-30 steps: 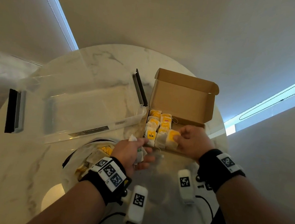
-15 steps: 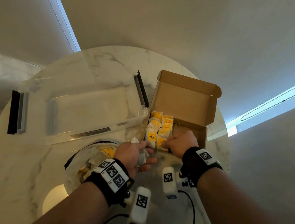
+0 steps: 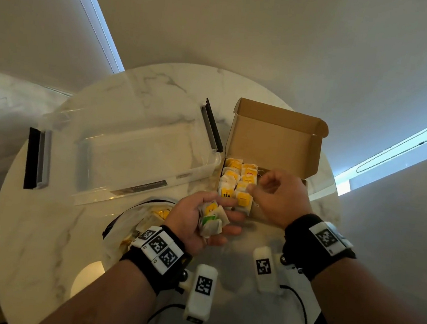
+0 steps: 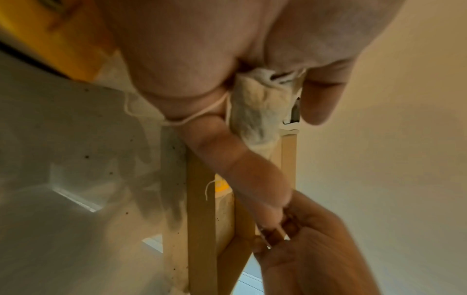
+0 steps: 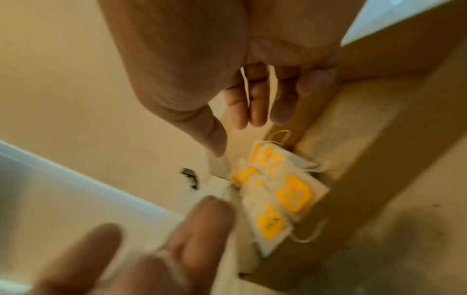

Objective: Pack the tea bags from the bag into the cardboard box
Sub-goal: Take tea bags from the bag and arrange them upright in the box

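The brown cardboard box (image 3: 275,145) stands open on the table, lid flap upright. Several yellow-tagged tea bags (image 3: 235,183) stand in rows in its left half, also seen blurred as tea bags (image 5: 278,191) in the right wrist view. My left hand (image 3: 230,217) lies palm up just in front of the box and grips a small bunch of tea bags (image 3: 211,219); one held bag (image 4: 255,111) is pressed between thumb and fingers. My right hand (image 3: 260,188) hovers over the packed rows, fingers loosely curled and empty. The plastic bag (image 3: 147,218) with more tea bags lies under my left wrist.
A large clear plastic container (image 3: 132,163) with black clips sits left of the box. Everything rests on a round marble table (image 3: 48,223). Cables trail over the table's near edge. The box's right half (image 3: 303,182) is mostly hidden by my right hand.
My right hand has lifted off the front tea bags and moved up and right over the box. My left hand has turned palm up, showing its bunch.
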`<state>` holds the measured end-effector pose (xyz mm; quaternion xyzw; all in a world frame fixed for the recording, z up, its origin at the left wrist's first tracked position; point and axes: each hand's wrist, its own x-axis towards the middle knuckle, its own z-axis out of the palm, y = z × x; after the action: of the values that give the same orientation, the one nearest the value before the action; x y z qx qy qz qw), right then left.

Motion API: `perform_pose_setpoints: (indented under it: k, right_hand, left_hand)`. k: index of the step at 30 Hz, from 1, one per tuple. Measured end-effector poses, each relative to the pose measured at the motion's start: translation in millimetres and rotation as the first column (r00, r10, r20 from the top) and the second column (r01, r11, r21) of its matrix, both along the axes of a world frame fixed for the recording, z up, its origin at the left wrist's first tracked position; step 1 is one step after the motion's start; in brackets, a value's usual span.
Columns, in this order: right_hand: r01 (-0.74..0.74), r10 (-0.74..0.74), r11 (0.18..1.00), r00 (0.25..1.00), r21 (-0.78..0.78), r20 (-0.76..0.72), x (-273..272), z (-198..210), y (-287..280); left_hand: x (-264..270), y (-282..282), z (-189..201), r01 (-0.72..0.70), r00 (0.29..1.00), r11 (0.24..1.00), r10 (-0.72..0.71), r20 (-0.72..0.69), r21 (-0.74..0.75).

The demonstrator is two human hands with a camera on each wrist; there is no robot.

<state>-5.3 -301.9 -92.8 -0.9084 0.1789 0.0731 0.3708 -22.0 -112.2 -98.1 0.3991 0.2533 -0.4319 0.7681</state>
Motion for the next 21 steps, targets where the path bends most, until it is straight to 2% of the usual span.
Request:
perform_pose_setpoints:
  k: [2,6,13,15,17,19,21]
  right_hand:
    - [-0.142,0.140,0.988,0.990,0.067,0.031,-5.8,18.1,8.9]
    - [-0.358,0.365,0.929,0.927,0.090,-0.087,-11.0,33.1,25.7]
    - [-0.436,0.458,0.885,0.878,0.163,-0.136,-9.5,39.1,32.1]
    - [-0.383,0.420,0.893,0.898,0.234,-0.132,-10.5,40.9,33.2]
    - [-0.265,0.310,0.901,0.947,0.344,-0.082,-11.7,38.5,31.8]
    - [-0.070,0.110,0.876,0.992,0.477,-0.057,-11.6,34.6,27.8]
    - [0.113,-0.056,0.789,0.992,0.604,-0.112,-11.6,32.9,25.2]
  left_hand:
    - [1.1,0.0,4.3,0.014,1.000,0.997,-0.014,-0.004,-0.072]
    - [1.1,-4.5,11.0,0.059,0.998,0.996,-0.057,0.035,-0.065]
    - [-2.0,-7.1,14.5,0.244,0.964,0.970,-0.240,0.111,-0.021]
    - [-3.1,-5.2,14.6,0.250,0.962,0.966,-0.241,0.132,-0.061]
    - [-3.8,-4.0,13.5,0.226,0.962,0.972,-0.213,0.172,-0.063]
    - [-4.4,-4.6,14.7,0.159,0.961,0.987,-0.161,0.226,0.026]
    - [-4.4,-6.0,14.7,0.068,0.946,0.984,-0.116,0.302,0.164]
